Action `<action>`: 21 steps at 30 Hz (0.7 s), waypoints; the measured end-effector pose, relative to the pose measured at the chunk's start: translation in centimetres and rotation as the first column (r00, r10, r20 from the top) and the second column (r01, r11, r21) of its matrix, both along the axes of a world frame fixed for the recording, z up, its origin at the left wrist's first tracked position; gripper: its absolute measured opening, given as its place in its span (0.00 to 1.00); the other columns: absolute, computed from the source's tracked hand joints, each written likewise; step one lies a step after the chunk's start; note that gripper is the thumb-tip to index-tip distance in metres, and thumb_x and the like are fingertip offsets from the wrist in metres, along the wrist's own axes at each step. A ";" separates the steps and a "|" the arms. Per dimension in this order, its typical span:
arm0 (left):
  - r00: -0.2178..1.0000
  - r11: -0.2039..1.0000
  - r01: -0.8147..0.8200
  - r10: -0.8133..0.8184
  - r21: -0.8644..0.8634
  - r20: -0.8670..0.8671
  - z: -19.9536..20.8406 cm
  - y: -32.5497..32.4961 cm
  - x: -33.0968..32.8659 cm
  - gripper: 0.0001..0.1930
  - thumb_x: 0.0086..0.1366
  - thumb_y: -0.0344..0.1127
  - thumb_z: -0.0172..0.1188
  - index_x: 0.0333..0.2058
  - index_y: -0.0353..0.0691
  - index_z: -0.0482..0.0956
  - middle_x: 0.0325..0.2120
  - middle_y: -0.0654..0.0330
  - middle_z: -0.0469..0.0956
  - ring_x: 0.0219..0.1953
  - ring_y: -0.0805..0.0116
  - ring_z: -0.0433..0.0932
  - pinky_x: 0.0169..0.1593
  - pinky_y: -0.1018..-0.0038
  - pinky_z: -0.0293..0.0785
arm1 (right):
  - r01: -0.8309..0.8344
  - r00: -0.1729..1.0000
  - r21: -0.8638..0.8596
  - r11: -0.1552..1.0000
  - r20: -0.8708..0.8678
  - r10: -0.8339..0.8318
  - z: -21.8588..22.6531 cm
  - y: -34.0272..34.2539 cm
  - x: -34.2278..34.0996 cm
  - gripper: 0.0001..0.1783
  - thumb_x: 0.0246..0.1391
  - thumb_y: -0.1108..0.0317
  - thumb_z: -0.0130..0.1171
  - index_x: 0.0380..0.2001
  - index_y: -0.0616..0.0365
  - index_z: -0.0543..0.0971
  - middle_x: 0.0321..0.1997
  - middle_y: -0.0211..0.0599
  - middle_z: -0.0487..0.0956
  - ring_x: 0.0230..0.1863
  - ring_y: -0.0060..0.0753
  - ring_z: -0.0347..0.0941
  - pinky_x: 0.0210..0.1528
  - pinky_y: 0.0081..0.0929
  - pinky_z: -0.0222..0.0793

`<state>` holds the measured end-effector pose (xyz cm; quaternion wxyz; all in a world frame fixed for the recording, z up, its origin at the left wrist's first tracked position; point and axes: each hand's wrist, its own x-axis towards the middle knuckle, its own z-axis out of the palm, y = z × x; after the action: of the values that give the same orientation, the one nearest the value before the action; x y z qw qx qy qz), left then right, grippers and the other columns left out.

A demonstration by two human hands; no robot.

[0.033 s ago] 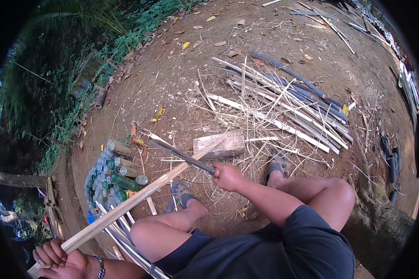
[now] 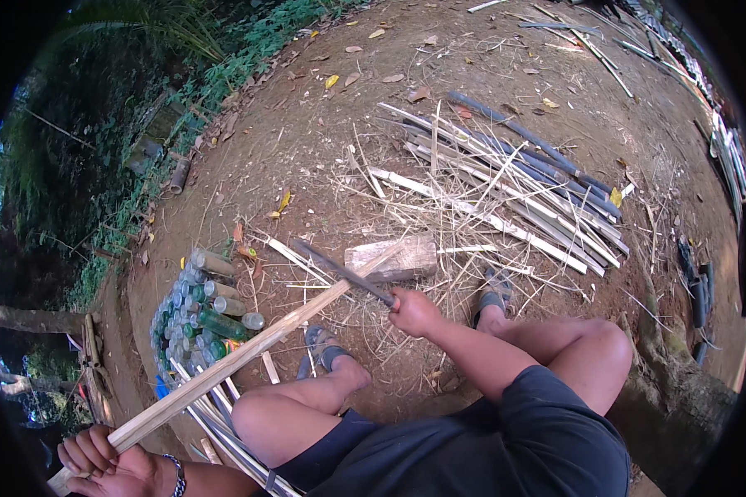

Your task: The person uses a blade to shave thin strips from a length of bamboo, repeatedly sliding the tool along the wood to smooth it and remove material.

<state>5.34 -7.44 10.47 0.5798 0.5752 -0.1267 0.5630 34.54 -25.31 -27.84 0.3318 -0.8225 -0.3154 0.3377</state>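
Note:
A long pale split bamboo strip [image 2: 240,354] runs diagonally from the lower left to a short wooden block [image 2: 414,257] on the ground, with its far end resting on the block. At the near end, my left hand [image 2: 112,465], with a chain bracelet on its wrist, has its fingers wrapped round the strip. My right hand [image 2: 414,314] is closed on the handle of a machete [image 2: 340,269], most of the handle hidden in the fist. The long dark blade lies across the strip just short of the block. Whether its edge touches the strip, I cannot tell.
Past the block lies a pile of bamboo strips [image 2: 514,195], with thin shavings scattered around. Stacked glass bottles [image 2: 215,306] stand left of my sandalled feet. More strips [image 2: 224,427] lie beside my left leg. A tree root [image 2: 659,348] rises at right; greenery borders the far left.
My right hand and the machete have shifted slightly right and away from me, along the strip toward the block. The left hand and the bamboo strip stay in place.

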 end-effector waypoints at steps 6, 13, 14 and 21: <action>0.996 0.996 0.079 -0.078 0.030 -0.048 0.6 0.7 -0.1 0.13 0.65 0.35 0.55 0.28 0.40 0.60 0.18 0.68 0.55 0.17 0.78 0.52 0.24 0.80 0.52 | 0.094 0.994 -0.202 0.975 -0.027 -0.102 -6.7 -2.5 5.0 0.19 0.50 0.60 0.55 0.42 0.63 0.77 0.40 0.57 0.79 0.43 0.57 0.76 0.49 0.44 0.71; 0.998 0.999 0.044 -0.045 -0.024 -0.032 1.5 1.7 1.0 0.16 0.65 0.39 0.57 0.26 0.42 0.60 0.17 0.68 0.55 0.17 0.78 0.52 0.23 0.80 0.52 | 0.172 0.982 -0.108 0.979 -0.052 -0.179 -9.3 -1.3 4.3 0.18 0.53 0.60 0.53 0.40 0.63 0.77 0.39 0.56 0.79 0.44 0.58 0.75 0.49 0.46 0.70; 0.996 0.997 0.078 -0.078 -0.004 -0.046 1.4 1.6 0.9 0.16 0.66 0.39 0.57 0.26 0.42 0.60 0.18 0.68 0.55 0.17 0.78 0.52 0.23 0.80 0.52 | 0.192 0.977 -0.189 0.963 -0.060 -0.206 -12.7 -2.8 5.9 0.17 0.54 0.60 0.52 0.40 0.63 0.76 0.40 0.57 0.79 0.44 0.59 0.75 0.49 0.46 0.70; 0.997 0.999 0.050 -0.048 0.022 -0.052 1.0 2.2 0.0 0.16 0.70 0.44 0.49 0.29 0.39 0.60 0.18 0.66 0.56 0.17 0.77 0.52 0.23 0.79 0.52 | 0.174 0.982 -0.150 0.973 -0.041 -0.182 -8.5 -2.1 3.2 0.18 0.58 0.59 0.48 0.40 0.63 0.76 0.41 0.59 0.78 0.45 0.60 0.74 0.49 0.47 0.70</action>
<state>5.35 -5.19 11.47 0.5897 0.5930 -0.1323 0.5320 37.76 -27.39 -36.38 0.3084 -0.8600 -0.2056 0.3509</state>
